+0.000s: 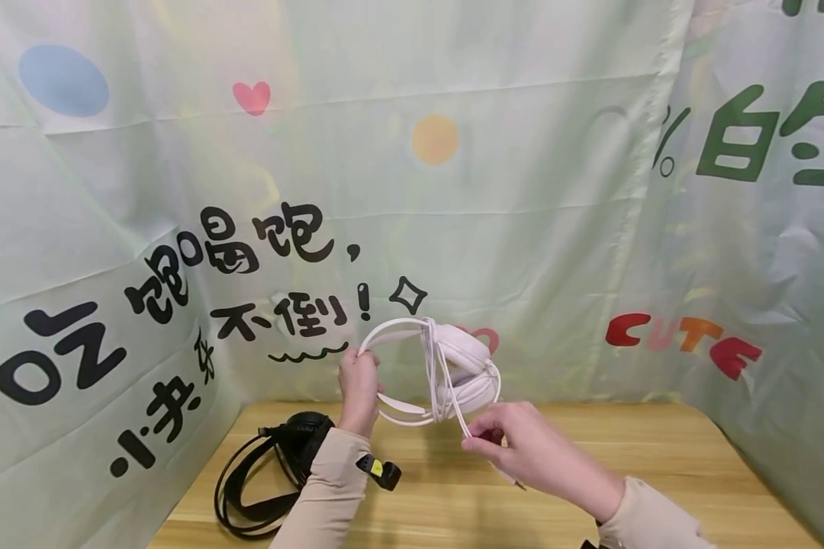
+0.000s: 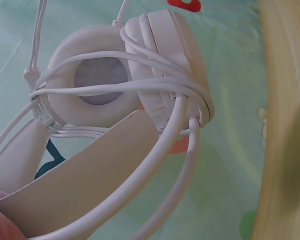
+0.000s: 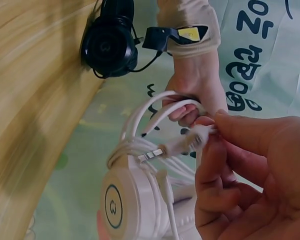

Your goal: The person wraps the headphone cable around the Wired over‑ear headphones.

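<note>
White over-ear headphones (image 1: 461, 347) are held up above the table, their white cable (image 2: 105, 91) wound several times around the ear cups and band. My left hand (image 1: 359, 389) grips the headband on its left side; only its fingertips show at the corner of the left wrist view. On the other side, my right hand (image 1: 532, 450) pinches the cable between thumb and fingers. Close up in the right wrist view, a USB plug (image 3: 152, 154) with a metal tip sticks out near those fingers. A round logo marks the outer ear cup (image 3: 121, 205).
Black headphones (image 1: 305, 435) with a looped black cable lie on the wooden table (image 1: 625, 457), left of my left forearm. A pale printed curtain (image 1: 522, 191) encloses the table at the back and sides. A black strap device (image 1: 379, 470) sits on my left wrist.
</note>
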Action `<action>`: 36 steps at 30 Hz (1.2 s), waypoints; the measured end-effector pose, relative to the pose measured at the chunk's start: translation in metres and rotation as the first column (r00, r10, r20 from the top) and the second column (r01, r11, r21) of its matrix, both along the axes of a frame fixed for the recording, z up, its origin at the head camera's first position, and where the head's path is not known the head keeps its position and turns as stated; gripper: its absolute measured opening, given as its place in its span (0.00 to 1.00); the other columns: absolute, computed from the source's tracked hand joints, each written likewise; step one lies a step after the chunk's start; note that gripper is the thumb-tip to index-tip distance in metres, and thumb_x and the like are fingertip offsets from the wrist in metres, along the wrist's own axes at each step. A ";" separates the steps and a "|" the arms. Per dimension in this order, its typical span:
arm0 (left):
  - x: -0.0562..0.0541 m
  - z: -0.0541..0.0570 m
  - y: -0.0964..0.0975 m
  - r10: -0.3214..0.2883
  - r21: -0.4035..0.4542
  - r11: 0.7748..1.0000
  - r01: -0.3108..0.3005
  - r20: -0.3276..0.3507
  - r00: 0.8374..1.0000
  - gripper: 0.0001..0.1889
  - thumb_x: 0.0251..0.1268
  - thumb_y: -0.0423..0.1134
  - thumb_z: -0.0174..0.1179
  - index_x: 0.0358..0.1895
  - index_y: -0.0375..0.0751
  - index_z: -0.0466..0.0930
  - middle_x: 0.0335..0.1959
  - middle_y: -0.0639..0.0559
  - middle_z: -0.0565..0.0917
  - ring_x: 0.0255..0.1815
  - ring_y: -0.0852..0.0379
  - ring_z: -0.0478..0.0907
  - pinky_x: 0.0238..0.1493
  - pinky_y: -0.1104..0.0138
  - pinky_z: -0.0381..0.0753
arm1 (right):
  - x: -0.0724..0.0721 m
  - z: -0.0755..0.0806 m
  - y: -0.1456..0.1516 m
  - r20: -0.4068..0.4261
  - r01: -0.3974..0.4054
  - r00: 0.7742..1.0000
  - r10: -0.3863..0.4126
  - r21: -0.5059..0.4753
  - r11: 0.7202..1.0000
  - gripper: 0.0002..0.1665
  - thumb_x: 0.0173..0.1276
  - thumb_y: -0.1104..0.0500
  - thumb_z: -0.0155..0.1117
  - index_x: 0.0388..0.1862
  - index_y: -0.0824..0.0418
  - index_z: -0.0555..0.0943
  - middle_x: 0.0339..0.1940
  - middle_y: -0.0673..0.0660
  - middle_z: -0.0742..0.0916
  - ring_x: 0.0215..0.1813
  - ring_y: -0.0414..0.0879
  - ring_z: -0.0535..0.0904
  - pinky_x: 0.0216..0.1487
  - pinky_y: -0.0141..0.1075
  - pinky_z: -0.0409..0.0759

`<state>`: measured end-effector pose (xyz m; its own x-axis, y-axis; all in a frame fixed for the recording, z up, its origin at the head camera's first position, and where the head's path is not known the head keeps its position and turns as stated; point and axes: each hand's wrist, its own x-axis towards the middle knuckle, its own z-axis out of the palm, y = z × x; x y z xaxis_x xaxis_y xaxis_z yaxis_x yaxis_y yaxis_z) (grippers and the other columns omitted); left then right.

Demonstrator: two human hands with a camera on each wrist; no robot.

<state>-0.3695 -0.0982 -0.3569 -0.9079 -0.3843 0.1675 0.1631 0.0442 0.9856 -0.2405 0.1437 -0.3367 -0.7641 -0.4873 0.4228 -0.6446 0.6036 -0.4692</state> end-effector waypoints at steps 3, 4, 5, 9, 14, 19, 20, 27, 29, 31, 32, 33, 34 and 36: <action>0.001 0.001 0.003 -0.012 0.018 1.000 0.012 -0.006 1.000 0.06 0.65 0.31 0.51 0.39 0.34 0.77 0.32 0.49 0.71 0.13 0.58 0.65 0.20 0.68 0.72 | 0.002 -0.001 -0.003 0.021 -0.006 1.000 0.006 -0.011 1.000 0.09 0.71 0.55 0.75 0.29 0.46 0.89 0.23 0.34 0.83 0.29 0.25 0.73 0.33 0.27 0.75; 0.001 0.001 0.004 -0.015 0.022 1.000 0.015 -0.007 1.000 0.06 0.65 0.31 0.51 0.39 0.35 0.77 0.31 0.50 0.71 0.13 0.59 0.65 0.20 0.68 0.72 | 0.003 -0.001 -0.004 0.028 -0.006 1.000 0.006 -0.014 1.000 0.08 0.71 0.55 0.75 0.29 0.47 0.89 0.23 0.35 0.83 0.29 0.24 0.73 0.33 0.26 0.76; 0.002 0.001 0.004 -0.020 0.028 0.999 0.020 -0.009 1.000 0.05 0.64 0.31 0.51 0.39 0.35 0.76 0.30 0.50 0.70 0.13 0.59 0.65 0.19 0.68 0.71 | 0.004 -0.001 -0.006 0.033 -0.006 0.999 0.006 -0.017 1.000 0.07 0.70 0.56 0.76 0.30 0.48 0.90 0.23 0.36 0.85 0.29 0.24 0.74 0.33 0.26 0.77; 0.003 0.001 0.006 -0.046 0.058 0.997 0.046 -0.008 0.999 0.05 0.65 0.31 0.51 0.39 0.35 0.75 0.28 0.52 0.67 0.14 0.59 0.64 0.19 0.69 0.70 | 0.005 -0.005 -0.010 0.066 -0.015 0.998 0.017 -0.025 1.000 0.06 0.69 0.57 0.77 0.31 0.50 0.90 0.24 0.38 0.87 0.29 0.24 0.77 0.32 0.26 0.79; 0.005 -0.001 0.010 -0.086 0.134 0.987 0.088 -0.021 0.996 0.03 0.63 0.28 0.51 0.36 0.38 0.74 0.27 0.53 0.67 0.15 0.61 0.62 0.17 0.71 0.69 | 0.006 -0.011 -0.018 0.080 -0.012 0.997 0.015 -0.035 0.999 0.08 0.67 0.61 0.78 0.29 0.51 0.88 0.24 0.40 0.88 0.28 0.24 0.78 0.30 0.26 0.80; 0.007 -0.001 0.016 -0.138 0.232 0.962 0.141 -0.032 0.990 0.05 0.62 0.26 0.50 0.36 0.39 0.71 0.25 0.54 0.67 0.15 0.63 0.60 0.16 0.72 0.68 | 0.002 -0.020 -0.026 0.023 0.019 1.000 -0.018 -0.052 0.998 0.08 0.64 0.64 0.79 0.28 0.54 0.88 0.25 0.43 0.89 0.29 0.25 0.80 0.31 0.26 0.82; 0.008 -0.001 0.017 -0.151 0.247 0.957 0.155 -0.033 0.988 0.05 0.62 0.26 0.49 0.37 0.38 0.71 0.25 0.54 0.66 0.16 0.63 0.60 0.16 0.72 0.68 | 0.000 -0.022 -0.028 0.007 0.028 1.000 -0.028 -0.055 0.998 0.09 0.64 0.64 0.79 0.27 0.55 0.88 0.25 0.44 0.89 0.29 0.26 0.80 0.31 0.26 0.82; 0.008 0.000 0.020 -0.188 0.293 0.937 0.191 -0.036 0.981 0.08 0.60 0.26 0.48 0.42 0.37 0.69 0.24 0.55 0.64 0.16 0.63 0.60 0.17 0.73 0.69 | -0.012 -0.026 -0.029 -0.092 0.082 0.992 -0.087 -0.060 0.995 0.11 0.61 0.63 0.81 0.26 0.54 0.85 0.25 0.46 0.89 0.29 0.28 0.81 0.31 0.25 0.83; 0.008 0.000 0.019 -0.191 0.302 0.933 0.194 -0.039 0.981 0.08 0.60 0.25 0.48 0.41 0.38 0.68 0.24 0.56 0.64 0.16 0.63 0.59 0.18 0.73 0.69 | -0.014 -0.026 -0.029 -0.110 0.091 0.989 -0.097 -0.056 0.994 0.12 0.62 0.63 0.81 0.26 0.54 0.84 0.25 0.45 0.89 0.29 0.27 0.80 0.30 0.25 0.82; 0.007 0.001 0.020 -0.198 0.309 0.929 0.202 -0.045 0.979 0.08 0.60 0.25 0.48 0.41 0.38 0.67 0.24 0.56 0.63 0.17 0.62 0.59 0.18 0.72 0.68 | -0.017 -0.025 -0.028 -0.127 0.099 0.986 -0.106 -0.055 0.994 0.12 0.62 0.62 0.80 0.26 0.53 0.84 0.25 0.44 0.88 0.29 0.26 0.78 0.30 0.25 0.80; 0.007 0.002 0.020 -0.202 0.310 0.928 0.207 -0.047 0.978 0.08 0.60 0.25 0.48 0.42 0.37 0.67 0.24 0.56 0.63 0.17 0.62 0.59 0.18 0.72 0.68 | -0.018 -0.024 -0.028 -0.132 0.102 0.985 -0.108 -0.056 0.993 0.11 0.63 0.62 0.80 0.26 0.53 0.84 0.25 0.43 0.88 0.29 0.26 0.77 0.30 0.26 0.80; 0.007 0.002 0.020 -0.208 0.312 0.926 0.212 -0.048 0.977 0.08 0.60 0.25 0.48 0.42 0.38 0.67 0.24 0.56 0.63 0.17 0.62 0.59 0.18 0.73 0.68 | -0.019 -0.023 -0.027 -0.133 0.102 0.985 -0.109 -0.060 0.993 0.11 0.63 0.63 0.80 0.27 0.53 0.85 0.25 0.43 0.88 0.29 0.25 0.77 0.30 0.25 0.80; 0.007 0.003 0.020 -0.212 0.310 0.926 0.216 -0.047 0.976 0.09 0.61 0.25 0.48 0.42 0.38 0.67 0.24 0.56 0.64 0.18 0.62 0.59 0.18 0.73 0.68 | -0.020 -0.022 -0.027 -0.126 0.099 0.986 -0.107 -0.066 0.993 0.10 0.64 0.63 0.80 0.28 0.53 0.86 0.26 0.44 0.89 0.29 0.26 0.78 0.31 0.25 0.81; 0.007 0.003 0.021 -0.220 0.303 0.927 0.223 -0.044 0.975 0.09 0.60 0.25 0.49 0.43 0.38 0.68 0.24 0.56 0.64 0.18 0.62 0.60 0.18 0.73 0.68 | -0.021 -0.020 -0.025 -0.100 0.096 0.990 -0.104 -0.082 0.992 0.09 0.64 0.63 0.79 0.28 0.54 0.87 0.26 0.45 0.90 0.29 0.28 0.81 0.32 0.25 0.82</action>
<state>-0.3628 -0.0776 -0.3535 -0.9747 -0.2077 0.0829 0.1433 -0.2954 0.9446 -0.2616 0.1183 -0.3565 -0.7577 -0.3736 0.5352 -0.6300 0.6327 -0.4503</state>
